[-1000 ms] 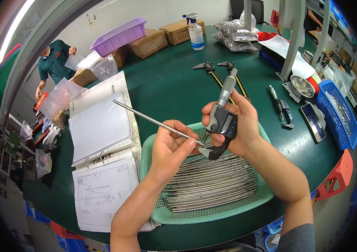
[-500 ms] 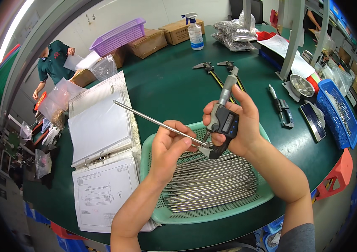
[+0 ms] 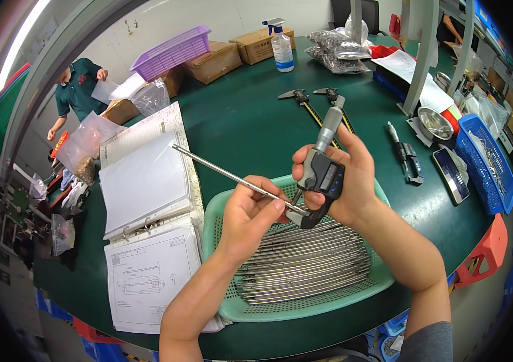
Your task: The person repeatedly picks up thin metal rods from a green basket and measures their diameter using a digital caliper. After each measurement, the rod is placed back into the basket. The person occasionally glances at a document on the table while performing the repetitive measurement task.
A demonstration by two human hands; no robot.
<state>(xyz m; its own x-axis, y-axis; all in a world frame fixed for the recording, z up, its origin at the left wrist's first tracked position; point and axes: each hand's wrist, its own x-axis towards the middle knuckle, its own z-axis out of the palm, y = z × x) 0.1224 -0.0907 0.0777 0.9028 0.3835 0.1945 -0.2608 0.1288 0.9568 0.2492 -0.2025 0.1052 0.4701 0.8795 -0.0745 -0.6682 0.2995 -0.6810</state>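
My left hand [image 3: 245,218] is closed on a thin metal rod [image 3: 220,171], pinching it near its lower right end. The rod slants up and to the left. That lower end lies at the jaws of a digital micrometer [image 3: 321,175]; whether the jaws touch it I cannot tell. My right hand [image 3: 353,175] grips the micrometer by its dark frame, thumb and fingers wrapped round it, with its silver thimble pointing up. Below both hands, a light green plastic basket [image 3: 304,311] holds many similar metal rods [image 3: 304,265] lying side by side.
Left of the basket lies an open binder [image 3: 147,187] with a drawing sheet. Two calipers [image 3: 307,111], a second micrometer [image 3: 406,154], a phone [image 3: 451,175] and a blue basket [image 3: 480,175] lie farther right. A spray bottle [image 3: 282,48] stands behind. A co-worker [image 3: 78,87] is at far left.
My left hand has moved slightly right and down, carrying the rod's end farther across the micrometer's jaws. My right hand and the micrometer have hardly moved.
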